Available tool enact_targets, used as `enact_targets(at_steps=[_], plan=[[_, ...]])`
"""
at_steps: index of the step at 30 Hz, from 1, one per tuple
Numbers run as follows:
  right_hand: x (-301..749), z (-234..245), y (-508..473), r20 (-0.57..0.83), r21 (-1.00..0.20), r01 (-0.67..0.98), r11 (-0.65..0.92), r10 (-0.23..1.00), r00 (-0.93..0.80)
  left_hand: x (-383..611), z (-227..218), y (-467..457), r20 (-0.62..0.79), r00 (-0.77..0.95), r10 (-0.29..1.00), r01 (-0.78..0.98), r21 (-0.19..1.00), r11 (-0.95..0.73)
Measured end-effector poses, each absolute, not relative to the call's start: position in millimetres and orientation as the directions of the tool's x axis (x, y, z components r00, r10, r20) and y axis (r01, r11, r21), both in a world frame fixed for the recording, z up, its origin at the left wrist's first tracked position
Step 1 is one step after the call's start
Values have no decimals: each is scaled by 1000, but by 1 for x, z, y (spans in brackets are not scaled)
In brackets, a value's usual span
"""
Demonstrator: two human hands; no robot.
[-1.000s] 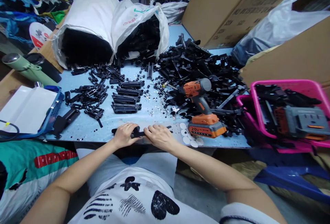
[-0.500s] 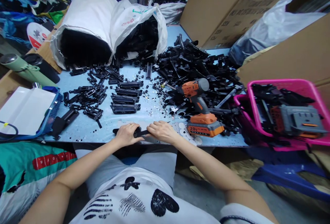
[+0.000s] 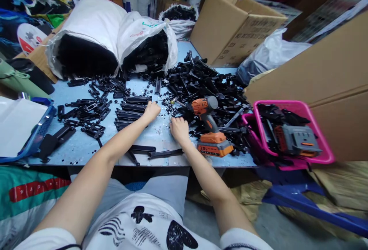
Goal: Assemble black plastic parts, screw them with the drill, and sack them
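Note:
My left hand reaches to the right end of a row of long black plastic parts, among small loose pieces. Its fingers are bent and closed, with whatever they pinch hidden. Over the scattered screws and small hardware, my right hand points down with fingers curled together; I cannot make out anything in them. Closer to me, near the table's front edge, lie a black plastic part and a long black arm piece, both untouched. Right of my right hand stands an orange and grey cordless drill.
A large heap of black parts lies behind the drill. Pink baskets stand at the right, a cardboard box behind. White sacks of black parts lie at the back left. Black linkage pieces are heaped at the left.
Both hands have let go of the black parts, which now lie by the front edge. My left hand has moved forward to the row's end, my right hand forward to the small hardware. The view has shifted.

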State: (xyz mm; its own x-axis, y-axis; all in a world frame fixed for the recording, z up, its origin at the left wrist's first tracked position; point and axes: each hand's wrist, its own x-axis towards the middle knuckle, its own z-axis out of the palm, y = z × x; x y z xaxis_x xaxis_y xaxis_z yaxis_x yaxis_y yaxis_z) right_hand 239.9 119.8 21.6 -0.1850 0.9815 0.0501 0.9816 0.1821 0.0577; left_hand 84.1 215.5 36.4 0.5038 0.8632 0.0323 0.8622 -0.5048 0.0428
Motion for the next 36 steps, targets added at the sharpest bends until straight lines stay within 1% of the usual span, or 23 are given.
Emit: enact_targets(at_steps=[2, 3, 5, 7, 9, 10, 12, 14, 16, 18, 20, 22, 25, 27, 29, 31, 33, 36], plan=[[237, 17, 134, 19, 92, 989, 115, 993, -117, 73, 43, 194, 69, 502, 862, 861, 61, -506], [235, 14, 137, 13, 92, 991, 99, 995, -101, 62, 48, 180, 104, 493, 864, 860, 90, -502], [235, 8, 135, 14, 72, 993, 90, 996, -91, 31, 54, 146, 212, 444, 870, 856, 187, -483], [236, 3, 128, 6, 50, 992, 116, 993, -116, -6, 57, 107, 295, 362, 884, 853, 278, -442], [238, 1, 123, -8, 43, 985, 166, 986, -166, -40, 54, 70, 297, 298, 907, 860, 328, -390], [239, 1, 121, -15, 39, 981, 188, 982, -188, -53, 51, 55, 277, 297, 914, 860, 337, -382], [239, 3, 120, -21, 8, 978, 208, 978, -208, -68, 46, 31, 224, 334, 916, 862, 320, -393], [236, 8, 120, -9, -85, 975, 204, 979, -205, -70, 44, 20, 179, 373, 911, 873, 266, -409], [232, 17, 118, 28, -228, 945, 234, 972, -234, -65, 45, 18, 154, 384, 910, 889, 206, -410], [227, 28, 112, 84, -372, 872, 318, 947, -309, -58, 47, 21, 142, 410, 901, 887, 166, -430], [223, 39, 102, 132, -485, 774, 407, 909, -396, -52, 47, 23, 149, 449, 881, 872, 140, -469], [221, 51, 90, 129, -574, 695, 434, 885, -447, -48, 41, 21, 198, 447, 872, 872, 120, -474], [220, 64, 73, 35, -642, 645, 415, 856, -516, -48, 23, 12, 335, 378, 863, 887, 136, -441], [218, 70, 66, -17, -629, 642, 439, 818, -575, -50, 10, 7, 409, 367, 836, 870, 167, -464], [214, 75, 62, -66, -573, 659, 488, 774, -630, -54, 0, 4, 447, 381, 810, 842, 196, -504], [205, 80, 60, -131, -475, 695, 540, 737, -663, -59, -6, 5, 448, 405, 797, 813, 223, -538], [194, 86, 56, -193, -351, 719, 600, 705, -682, -64, -10, 8, 436, 438, 786, 782, 247, -573], [179, 92, 50, -246, -193, 688, 699, 644, -724, -68, -11, 9, 417, 450, 790, 779, 250, -576]])
